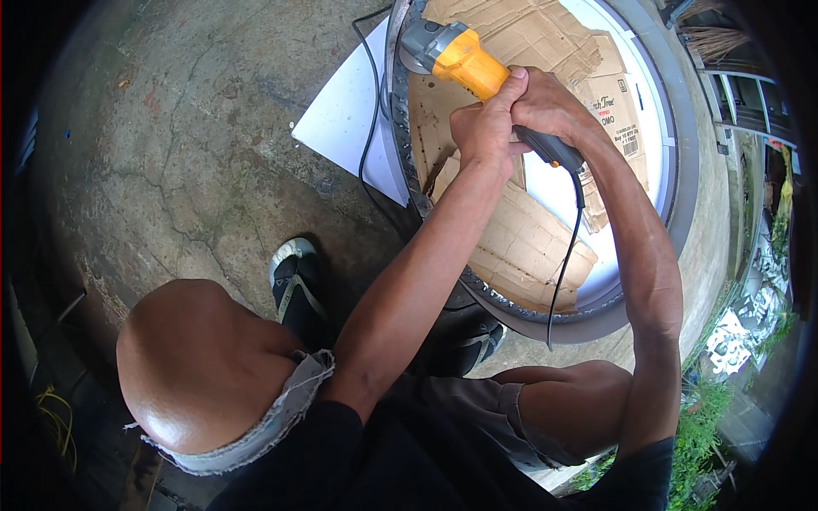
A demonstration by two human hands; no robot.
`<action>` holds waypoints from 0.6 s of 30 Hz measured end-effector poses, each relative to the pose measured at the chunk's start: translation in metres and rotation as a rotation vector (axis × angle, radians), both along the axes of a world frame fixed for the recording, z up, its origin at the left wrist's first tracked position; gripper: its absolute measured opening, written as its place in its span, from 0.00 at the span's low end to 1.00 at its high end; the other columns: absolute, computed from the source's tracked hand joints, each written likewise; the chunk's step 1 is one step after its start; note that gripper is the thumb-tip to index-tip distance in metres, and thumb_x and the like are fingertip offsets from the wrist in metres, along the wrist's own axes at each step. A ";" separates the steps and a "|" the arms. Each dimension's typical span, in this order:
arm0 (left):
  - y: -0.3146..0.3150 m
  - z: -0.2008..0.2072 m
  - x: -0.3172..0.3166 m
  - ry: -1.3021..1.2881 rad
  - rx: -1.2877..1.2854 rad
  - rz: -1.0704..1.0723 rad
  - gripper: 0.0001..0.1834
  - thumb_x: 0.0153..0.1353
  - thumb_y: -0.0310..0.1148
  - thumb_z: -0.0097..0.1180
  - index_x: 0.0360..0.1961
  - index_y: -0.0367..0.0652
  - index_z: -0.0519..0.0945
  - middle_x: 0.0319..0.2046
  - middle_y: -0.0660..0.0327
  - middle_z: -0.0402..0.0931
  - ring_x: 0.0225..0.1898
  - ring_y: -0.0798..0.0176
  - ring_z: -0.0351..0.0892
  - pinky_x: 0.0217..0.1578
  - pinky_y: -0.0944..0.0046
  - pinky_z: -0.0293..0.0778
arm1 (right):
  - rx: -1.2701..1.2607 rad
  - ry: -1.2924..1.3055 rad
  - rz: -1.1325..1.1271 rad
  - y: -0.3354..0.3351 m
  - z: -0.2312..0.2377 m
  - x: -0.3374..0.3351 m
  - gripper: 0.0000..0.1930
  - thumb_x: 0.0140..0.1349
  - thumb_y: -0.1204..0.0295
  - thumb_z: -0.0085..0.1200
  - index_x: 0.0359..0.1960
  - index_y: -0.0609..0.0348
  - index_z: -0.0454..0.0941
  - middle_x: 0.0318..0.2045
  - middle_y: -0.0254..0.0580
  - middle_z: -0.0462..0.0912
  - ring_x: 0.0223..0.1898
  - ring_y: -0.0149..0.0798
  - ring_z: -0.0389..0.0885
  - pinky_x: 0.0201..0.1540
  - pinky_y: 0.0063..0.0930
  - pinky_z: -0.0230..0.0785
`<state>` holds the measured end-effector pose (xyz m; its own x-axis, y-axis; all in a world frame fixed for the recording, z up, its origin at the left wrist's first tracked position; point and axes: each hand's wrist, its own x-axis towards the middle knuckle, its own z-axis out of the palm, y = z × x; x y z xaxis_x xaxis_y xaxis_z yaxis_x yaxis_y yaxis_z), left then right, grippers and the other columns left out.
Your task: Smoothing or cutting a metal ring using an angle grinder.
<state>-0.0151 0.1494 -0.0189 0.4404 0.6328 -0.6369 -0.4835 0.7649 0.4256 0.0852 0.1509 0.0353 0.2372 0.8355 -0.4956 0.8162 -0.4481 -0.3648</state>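
A yellow angle grinder with a grey head and black rear handle is gripped in both my hands. My left hand wraps its body from the left, thumb along the top. Beside it, my right hand closes over the body and rear handle. The grinder's head rests against or just above the left edge of a large grey ring-shaped frame; its disc is mostly hidden. Flattened brown cardboard and a white sheet lie inside the ring.
The grinder's black cord hangs over the ring. Another black cable runs across a white board on the concrete floor. My feet in flip-flops stand near the ring. Green plants grow at the right.
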 end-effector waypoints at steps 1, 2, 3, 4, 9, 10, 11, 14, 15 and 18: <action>0.000 -0.001 0.000 0.011 -0.003 0.004 0.29 0.51 0.44 0.73 0.41 0.27 0.79 0.37 0.48 0.80 0.38 0.52 0.83 0.33 0.45 0.82 | 0.000 0.004 0.002 0.000 -0.002 -0.002 0.17 0.47 0.71 0.54 0.38 0.70 0.79 0.31 0.60 0.84 0.34 0.51 0.86 0.38 0.41 0.77; 0.000 -0.003 -0.001 0.023 -0.006 0.008 0.29 0.52 0.45 0.73 0.42 0.27 0.78 0.37 0.48 0.79 0.39 0.52 0.82 0.34 0.45 0.82 | 0.025 0.001 -0.040 0.000 -0.006 -0.005 0.17 0.49 0.71 0.54 0.38 0.71 0.79 0.31 0.61 0.84 0.34 0.52 0.86 0.38 0.41 0.77; 0.001 -0.005 -0.003 0.027 -0.007 0.010 0.29 0.52 0.45 0.73 0.42 0.27 0.78 0.37 0.48 0.79 0.39 0.52 0.82 0.34 0.45 0.82 | 0.049 -0.002 -0.083 0.000 -0.008 -0.007 0.16 0.51 0.70 0.55 0.38 0.71 0.78 0.31 0.62 0.83 0.34 0.52 0.85 0.38 0.41 0.76; 0.002 -0.007 -0.003 -0.011 0.027 -0.028 0.33 0.53 0.47 0.72 0.47 0.29 0.76 0.42 0.48 0.78 0.43 0.51 0.82 0.39 0.42 0.81 | 0.047 -0.007 -0.083 -0.001 -0.007 -0.008 0.16 0.51 0.70 0.55 0.38 0.71 0.78 0.31 0.62 0.83 0.34 0.52 0.85 0.38 0.41 0.76; 0.000 -0.013 -0.001 -0.094 0.072 -0.110 0.36 0.54 0.51 0.70 0.53 0.31 0.74 0.48 0.50 0.77 0.49 0.51 0.80 0.47 0.38 0.77 | 0.056 -0.073 -0.050 -0.003 -0.005 -0.006 0.16 0.51 0.69 0.55 0.40 0.67 0.77 0.35 0.62 0.84 0.39 0.56 0.85 0.42 0.44 0.77; 0.000 -0.015 -0.001 -0.088 0.079 -0.103 0.36 0.54 0.51 0.70 0.53 0.32 0.74 0.48 0.50 0.77 0.49 0.52 0.80 0.47 0.38 0.78 | 0.056 -0.072 -0.049 -0.003 -0.006 -0.006 0.16 0.51 0.69 0.55 0.40 0.67 0.77 0.35 0.62 0.84 0.39 0.56 0.85 0.42 0.44 0.77; -0.001 -0.016 -0.001 -0.082 0.086 -0.096 0.36 0.54 0.51 0.70 0.52 0.32 0.74 0.48 0.50 0.77 0.49 0.53 0.80 0.47 0.39 0.78 | 0.078 -0.082 -0.030 -0.004 -0.008 -0.006 0.16 0.51 0.70 0.54 0.41 0.67 0.76 0.35 0.62 0.84 0.39 0.57 0.85 0.42 0.44 0.77; -0.001 -0.020 0.001 -0.085 0.076 -0.060 0.35 0.54 0.50 0.70 0.51 0.32 0.75 0.47 0.50 0.78 0.47 0.53 0.81 0.44 0.40 0.80 | 0.113 -0.083 -0.004 -0.004 -0.014 -0.005 0.16 0.51 0.70 0.54 0.41 0.67 0.76 0.35 0.62 0.83 0.39 0.58 0.84 0.43 0.45 0.76; -0.003 -0.021 0.002 -0.084 0.076 -0.060 0.35 0.54 0.50 0.70 0.51 0.32 0.75 0.47 0.50 0.78 0.47 0.53 0.81 0.44 0.40 0.80 | 0.128 -0.076 0.002 -0.004 -0.016 -0.004 0.16 0.51 0.70 0.54 0.41 0.67 0.76 0.35 0.62 0.83 0.39 0.59 0.84 0.43 0.45 0.76; -0.005 -0.019 0.002 -0.091 0.070 0.002 0.33 0.54 0.48 0.71 0.50 0.32 0.76 0.45 0.51 0.79 0.43 0.54 0.83 0.40 0.43 0.82 | 0.160 -0.077 0.064 -0.004 -0.026 0.002 0.16 0.51 0.71 0.53 0.41 0.67 0.76 0.34 0.62 0.83 0.39 0.58 0.84 0.42 0.46 0.76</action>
<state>-0.0129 0.1447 -0.0383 0.4929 0.6755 -0.5485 -0.5239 0.7336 0.4328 0.0872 0.1465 0.0095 0.2129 0.9171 -0.3371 0.8698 -0.3351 -0.3622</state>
